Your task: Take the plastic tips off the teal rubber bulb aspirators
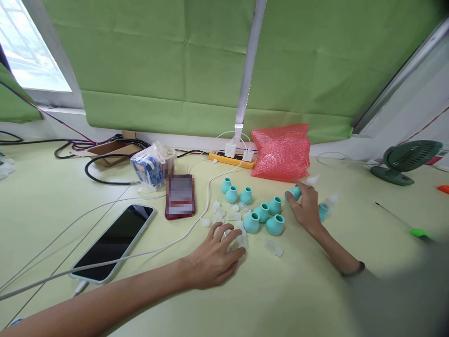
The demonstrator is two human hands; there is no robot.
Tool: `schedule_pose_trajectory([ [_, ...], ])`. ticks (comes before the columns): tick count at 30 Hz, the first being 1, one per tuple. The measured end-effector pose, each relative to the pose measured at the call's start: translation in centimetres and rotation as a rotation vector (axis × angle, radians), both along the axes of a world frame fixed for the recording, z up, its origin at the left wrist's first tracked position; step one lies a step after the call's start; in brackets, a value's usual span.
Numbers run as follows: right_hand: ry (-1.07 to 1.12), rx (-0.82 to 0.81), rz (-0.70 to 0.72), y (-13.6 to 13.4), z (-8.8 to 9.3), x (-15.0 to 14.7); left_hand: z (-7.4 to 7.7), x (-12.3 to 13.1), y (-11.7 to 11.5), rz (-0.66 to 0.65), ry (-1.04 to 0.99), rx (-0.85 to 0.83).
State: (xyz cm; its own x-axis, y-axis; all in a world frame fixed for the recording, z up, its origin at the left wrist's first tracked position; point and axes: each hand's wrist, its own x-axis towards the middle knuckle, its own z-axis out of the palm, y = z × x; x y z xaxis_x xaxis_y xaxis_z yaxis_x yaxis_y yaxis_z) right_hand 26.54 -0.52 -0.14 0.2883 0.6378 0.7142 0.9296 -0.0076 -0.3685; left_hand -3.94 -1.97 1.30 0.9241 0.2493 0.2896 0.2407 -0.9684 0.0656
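Observation:
Several teal rubber caps [261,211] stand in a cluster on the pale green table [287,290]. Small clear plastic pieces [224,211] lie scattered to their left. My left hand [213,257] rests on the table with its fingers curled over one clear plastic piece [241,238]. My right hand [307,208] lies further right, its fingers closed around a teal cap [293,192]. Another teal cap [323,211] with a clear tip shows just behind that hand. One more clear piece [273,246] lies alone between my hands.
A black phone [114,241] on a white cable lies at the left, beside a red wallet-like item [180,196]. Behind are a plastic bag [152,166], a yellow power strip [231,158], a pink bubble-wrap bag [281,152] and a small green fan [409,161].

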Motion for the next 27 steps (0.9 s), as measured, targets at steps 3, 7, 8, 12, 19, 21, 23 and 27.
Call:
schedule_pose_trajectory([
  [3, 0.017, 0.364, 0.024, -0.9, 1.5, -1.3, 0.0, 0.0, -0.1, -0.006, -0.067, 0.032],
  [7, -0.076, 0.496, 0.357, -3.8, 2.6, -4.9, -0.1, -0.2, -0.1, -0.009, -0.213, 0.018],
  [8, -0.181, 0.396, 0.454, -4.7, 2.6, -6.1, -0.1, -0.3, 0.0, -0.011, -0.257, -0.005],
  [12, -0.543, 0.002, 0.818, -8.1, 2.0, -10.8, -0.5, -0.5, 0.3, -0.022, -0.407, -0.106],
  [19, -0.683, -0.208, 0.991, -8.9, 1.4, -12.7, 0.0, -0.3, 0.0, -0.206, -0.32, -0.216],
  [21, -0.64, -0.181, 0.999, -8.9, 1.4, -12.6, 0.5, -0.2, -0.6, -0.177, -0.331, -0.373],
  [23, -0.585, -0.148, 1.005, -9.1, 1.3, -12.5, 1.1, -0.1, -1.3, -0.107, -0.356, -0.594],
  [27, -0.548, -0.111, 1.064, -9.2, 1.3, -12.4, 1.7, 0.3, -1.6, 0.052, -0.381, -1.107],
])
